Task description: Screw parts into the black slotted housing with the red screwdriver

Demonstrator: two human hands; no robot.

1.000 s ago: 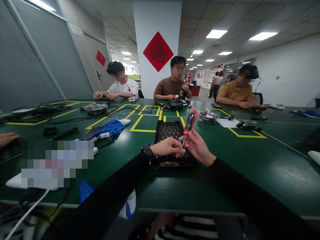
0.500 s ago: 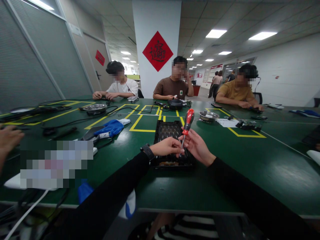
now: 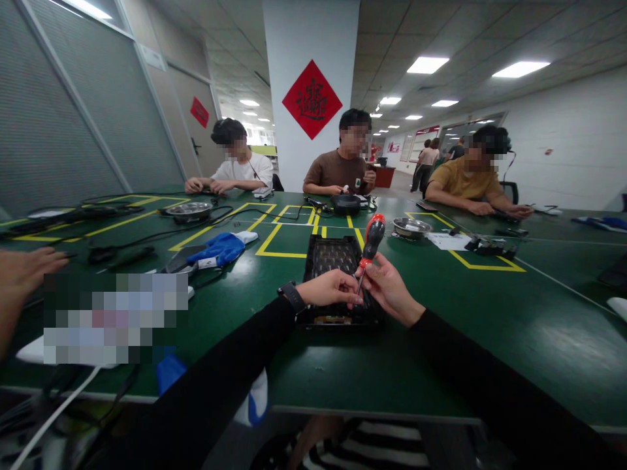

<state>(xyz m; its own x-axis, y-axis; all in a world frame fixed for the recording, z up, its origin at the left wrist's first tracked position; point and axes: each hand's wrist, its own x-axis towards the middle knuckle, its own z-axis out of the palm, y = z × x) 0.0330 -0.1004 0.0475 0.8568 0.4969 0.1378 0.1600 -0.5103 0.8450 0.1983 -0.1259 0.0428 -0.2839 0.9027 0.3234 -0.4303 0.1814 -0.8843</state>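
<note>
A screwdriver [image 3: 374,236] with a red and black handle stands tilted above an open black plastic casing [image 3: 332,254], its handle up. My right hand [image 3: 392,294] pinches it where the handle meets the metal shaft. The fingers of my left hand [image 3: 333,288] are closed around the lower shaft near the tip; whether they also hold something small there I cannot tell. Both hands hover over the casing, hiding its middle. Rows of small shapes show inside its far part, and a brownish strip lies along its near end.
Left lie a blue and white glove [image 3: 220,249], black cables and a blurred-out white item [image 3: 34,349]. A co-worker's hand [image 3: 34,271] reaches in there. Metal bowls [image 3: 411,227] [image 3: 190,210], a paper sheet [image 3: 448,241] and black parts [image 3: 490,247] lie farther off. Three people sit opposite.
The screwdriver's handle has tilted slightly to the right and my right fingers have shifted a little on it. The co-worker's hand at left has come farther into view.
</note>
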